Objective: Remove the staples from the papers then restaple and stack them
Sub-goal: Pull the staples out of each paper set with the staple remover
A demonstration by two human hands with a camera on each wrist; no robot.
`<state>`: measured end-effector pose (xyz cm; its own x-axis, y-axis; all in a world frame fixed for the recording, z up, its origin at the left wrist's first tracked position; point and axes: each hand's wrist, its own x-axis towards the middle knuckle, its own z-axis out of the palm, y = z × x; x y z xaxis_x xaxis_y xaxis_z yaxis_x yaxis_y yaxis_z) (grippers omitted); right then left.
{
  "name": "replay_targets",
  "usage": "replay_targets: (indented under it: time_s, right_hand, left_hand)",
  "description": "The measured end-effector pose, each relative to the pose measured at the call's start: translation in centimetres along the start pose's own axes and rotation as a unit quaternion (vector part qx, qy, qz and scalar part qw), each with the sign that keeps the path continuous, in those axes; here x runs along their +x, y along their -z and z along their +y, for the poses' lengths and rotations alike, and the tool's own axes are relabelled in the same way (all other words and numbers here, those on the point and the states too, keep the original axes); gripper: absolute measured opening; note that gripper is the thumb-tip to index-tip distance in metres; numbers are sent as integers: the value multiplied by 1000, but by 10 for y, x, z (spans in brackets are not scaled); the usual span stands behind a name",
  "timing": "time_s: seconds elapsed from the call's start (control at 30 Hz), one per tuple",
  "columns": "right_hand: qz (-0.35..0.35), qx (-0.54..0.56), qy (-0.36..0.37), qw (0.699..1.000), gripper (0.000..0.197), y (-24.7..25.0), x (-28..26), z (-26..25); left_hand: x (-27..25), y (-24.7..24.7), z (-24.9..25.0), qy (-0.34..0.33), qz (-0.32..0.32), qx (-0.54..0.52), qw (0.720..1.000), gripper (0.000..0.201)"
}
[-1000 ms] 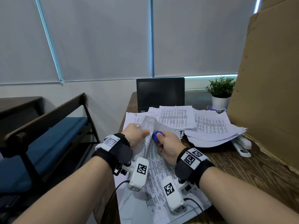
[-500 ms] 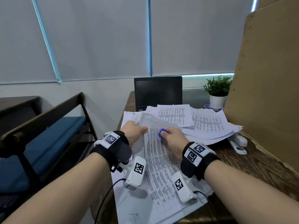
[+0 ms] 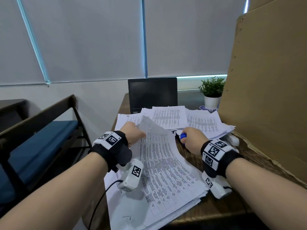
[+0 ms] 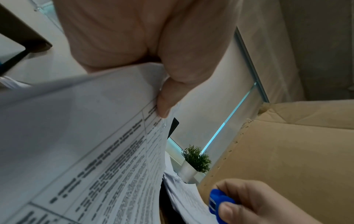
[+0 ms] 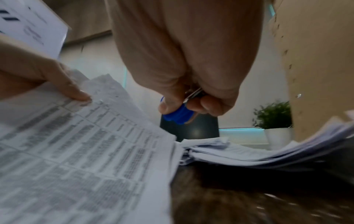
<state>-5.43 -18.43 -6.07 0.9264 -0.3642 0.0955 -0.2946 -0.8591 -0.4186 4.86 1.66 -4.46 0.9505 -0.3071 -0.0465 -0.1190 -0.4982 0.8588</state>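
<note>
Up front, the left hand (image 3: 132, 132) pinched the lifted top corner of the printed papers (image 3: 166, 166), thumb on the upper sheet, the rest of the set lying on the wooden desk (image 3: 249, 163). Just right of that corner, the right hand (image 3: 193, 141) was curled round the blue staple remover (image 3: 183, 136), apart from the sheets. Behind lay a loose stack of papers (image 3: 204, 123), with a white stapler (image 3: 233, 140) partly hidden at its right edge.

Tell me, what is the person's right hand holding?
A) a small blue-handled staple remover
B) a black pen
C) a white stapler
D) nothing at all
A: the right hand curls its fingers round a small blue-handled staple remover with metal parts showing, while the white stapler lies untouched on the wooden desk, partly under the paper pile.
</note>
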Motion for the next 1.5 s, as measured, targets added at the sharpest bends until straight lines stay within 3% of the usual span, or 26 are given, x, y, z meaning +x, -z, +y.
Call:
replay_targets:
  time_s: [0.17,0.23,0.4,0.53,0.63,0.77,0.87,0.97,1.03,1.17,1.27,1.37,1.5]
  right_hand:
    - [-98,-166,-52,980,15,9,-7,40]
    - [-132,-203,-55,969,23,6,-12,50]
    - [-143,-233,-58,960,33,9,-12,55]
    - [-109,-209,-53,970,38,12,-8,47]
    - [-94,-206,-45,973,30,10,-5,38]
    - [-66,-204,-33,976,26,6,-6,30]
    - [-67,-208,-20,976,11,5,-8,19]
    - [-48,-189,-6,981,23,5,-9,8]
    - [-34,-150,22,988,28,6,-11,-2]
    - [24,-28,128,991,19,2,-16,-32]
    - [77,-20,191,978,21,-5,-18,-51]
    - [105,-3,219,970,13,-9,-16,-64]
    - [106,0,234,966,21,-13,-13,-74]
  left_hand:
    - [-5,-10,3,-18,16,91,996,23]
    - [-7,-12,2,-21,19,120,992,19]
    - [-7,-6,-5,-16,39,126,991,17]
    - [-9,0,-7,-2,51,74,996,21]
    - [-11,4,-10,5,35,15,999,35]
    - [-11,6,-13,18,15,-55,998,20]
    - [-11,7,-13,35,-3,-111,993,12]
    - [-17,8,-9,54,-23,-155,986,21]
    - [-16,8,-11,53,-27,-177,982,32]
    - [-12,7,-15,53,-24,-207,977,16]
    - [-10,7,-15,65,-36,-232,970,23]
    - [-19,8,-9,64,-50,-246,966,25]
    - [-25,7,-4,52,-76,-262,961,21]
